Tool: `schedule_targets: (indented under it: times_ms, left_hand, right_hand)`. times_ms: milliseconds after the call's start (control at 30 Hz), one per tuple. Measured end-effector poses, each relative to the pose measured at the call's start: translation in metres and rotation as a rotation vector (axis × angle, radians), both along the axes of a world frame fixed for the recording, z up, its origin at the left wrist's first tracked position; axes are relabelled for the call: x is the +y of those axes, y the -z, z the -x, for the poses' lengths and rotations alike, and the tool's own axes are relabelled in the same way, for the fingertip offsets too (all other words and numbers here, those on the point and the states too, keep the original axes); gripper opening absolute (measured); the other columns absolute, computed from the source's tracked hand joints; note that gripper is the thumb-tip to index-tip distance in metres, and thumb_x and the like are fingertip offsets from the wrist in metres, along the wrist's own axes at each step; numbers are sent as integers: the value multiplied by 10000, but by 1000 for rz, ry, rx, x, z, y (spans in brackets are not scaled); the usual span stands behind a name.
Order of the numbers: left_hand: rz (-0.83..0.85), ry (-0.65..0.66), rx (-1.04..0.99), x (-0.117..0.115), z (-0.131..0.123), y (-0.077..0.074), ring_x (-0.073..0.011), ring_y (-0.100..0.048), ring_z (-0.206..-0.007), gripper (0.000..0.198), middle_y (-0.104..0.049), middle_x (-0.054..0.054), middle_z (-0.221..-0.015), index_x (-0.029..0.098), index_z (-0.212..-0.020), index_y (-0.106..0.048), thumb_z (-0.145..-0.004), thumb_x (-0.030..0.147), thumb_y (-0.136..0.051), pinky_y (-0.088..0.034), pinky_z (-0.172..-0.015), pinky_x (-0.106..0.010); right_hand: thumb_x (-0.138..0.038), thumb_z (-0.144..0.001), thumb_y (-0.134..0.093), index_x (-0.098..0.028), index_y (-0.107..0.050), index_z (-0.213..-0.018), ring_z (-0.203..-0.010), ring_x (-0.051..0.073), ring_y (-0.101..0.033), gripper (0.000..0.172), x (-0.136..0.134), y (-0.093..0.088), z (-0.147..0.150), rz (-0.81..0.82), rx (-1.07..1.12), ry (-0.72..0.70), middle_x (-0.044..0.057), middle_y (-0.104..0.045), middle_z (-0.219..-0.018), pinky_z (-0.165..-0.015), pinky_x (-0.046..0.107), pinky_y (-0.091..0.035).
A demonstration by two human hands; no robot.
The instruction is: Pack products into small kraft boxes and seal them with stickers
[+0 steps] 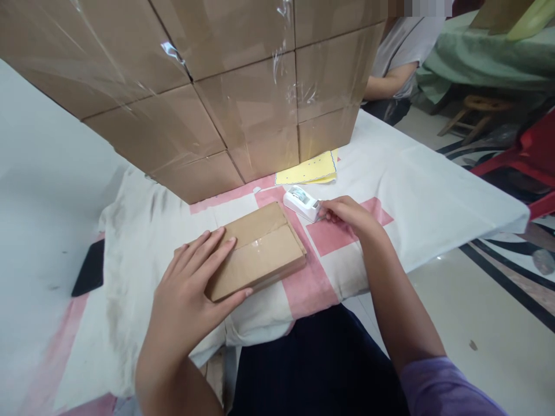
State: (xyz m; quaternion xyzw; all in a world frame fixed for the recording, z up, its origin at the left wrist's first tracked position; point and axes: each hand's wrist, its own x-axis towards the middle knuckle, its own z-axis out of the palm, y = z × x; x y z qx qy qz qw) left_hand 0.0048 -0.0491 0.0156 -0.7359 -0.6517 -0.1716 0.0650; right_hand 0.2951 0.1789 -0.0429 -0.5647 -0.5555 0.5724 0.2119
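Observation:
A flat brown cardboard box (264,248) lies on the cloth-covered table, with a strip of clear tape along its top seam. My left hand (195,277) rests on the box's left end, fingers spread over the top and thumb along the near side. Just beyond the box's far right corner sits a white tape dispenser (300,203) with a roll in it. The fingers of my right hand (340,212) are pinched together at the dispenser's right end; whatever is between them is too small to make out.
Stacked cartons (251,115) wrapped in clear film rise behind the box. Yellow paper (307,169) lies at their base. A dark flat object (89,268) is at the left. Another person (394,69) sits beyond the stack; a red chair (533,156) stands right.

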Motion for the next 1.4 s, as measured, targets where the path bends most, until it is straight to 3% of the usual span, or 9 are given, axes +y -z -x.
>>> schedule_targets:
  times_ms: [300, 467, 567, 700, 800, 933, 1033, 1167, 1400]
  left_hand:
    - [-3, 14, -16, 0, 0, 0, -369, -457, -1471, 826, -485, -52, -1609, 371, -1568, -398, -850, 669, -678, -381, -1181, -600]
    - [1, 9, -15, 0, 0, -1, -363, -457, -1474, 816, -496, -51, -1601, 367, -1562, -413, -853, 682, -666, -367, -1193, -591]
    - [-3, 0, -11, 1, 0, 0, -359, -462, -1471, 812, -496, -48, -1601, 364, -1556, -423, -852, 689, -663, -355, -1202, -584]
    - [-14, 5, -3, 1, 0, 2, -361, -458, -1474, 805, -490, -72, -1604, 340, -1547, -441, -856, 692, -658, -352, -1203, -588]
    - [34, 15, -6, 3, -1, -2, -368, -428, -1496, 788, -481, -108, -1607, 297, -1532, -471, -867, 680, -652, -343, -1201, -606]
    - [123, -20, -73, 1, -10, -18, -376, -351, -1541, 727, -459, -106, -1621, 277, -1511, -503, -894, 632, -647, -221, -1241, -680]
    - [-18, 20, -313, -12, -26, -31, -319, -491, -1458, 580, -600, -96, -1504, 265, -1451, -562, -934, 514, -648, -261, -1257, -616]
    - [-230, 116, -638, -41, -61, -38, -225, -693, -1120, 430, -748, -62, -1150, 268, -1320, -646, -915, 391, -717, -536, -1015, -403]
    - [-489, 101, -664, -71, -97, -21, -156, -626, -808, 126, -661, -12, -856, 276, -963, -756, -896, 173, -725, -518, -722, -314]
  right_hand:
    - [-247, -740, -718, -179, -662, -610, -645, 138, -501, 157, 7, 15, -4, -131, 127, -108, 28, -625, -669, -593, 258, -378]
    - [-245, -707, -664, -185, -679, -614, -682, 148, -505, 111, 10, 23, -4, -168, 39, -111, 12, -631, -677, -629, 266, -371]
    - [-268, -694, -673, -185, -673, -607, -681, 152, -501, 121, 9, 23, -7, -197, 15, -116, 14, -638, -680, -621, 271, -360]
    - [-335, -701, -712, -180, -652, -608, -704, 164, -540, 191, 0, 15, -10, -186, 188, -108, 31, -641, -681, -658, 274, -408]
    - [-409, -763, -700, -179, -665, -673, -695, 160, -538, 249, -27, 2, -9, -265, 297, -28, 21, -622, -673, -672, 277, -419]
    - [-437, -898, -652, -199, -693, -818, -759, 171, -567, 255, -91, -23, -1, -433, 442, -35, 21, -633, -786, -710, 290, -435]
    - [-382, -956, -624, -220, -712, -917, -842, 197, -604, 188, -142, -47, 8, -528, 470, -145, 50, -681, -932, -740, 314, -455]
    - [-284, -1006, -566, -239, -715, -986, -866, 186, -618, 157, -190, -78, 21, -641, 465, -354, 36, -668, -936, -723, 303, -438]
    - [-273, -996, -576, -230, -690, -905, -766, 159, -580, 152, -221, -83, 39, -678, 421, -481, 8, -618, -839, -664, 282, -432]
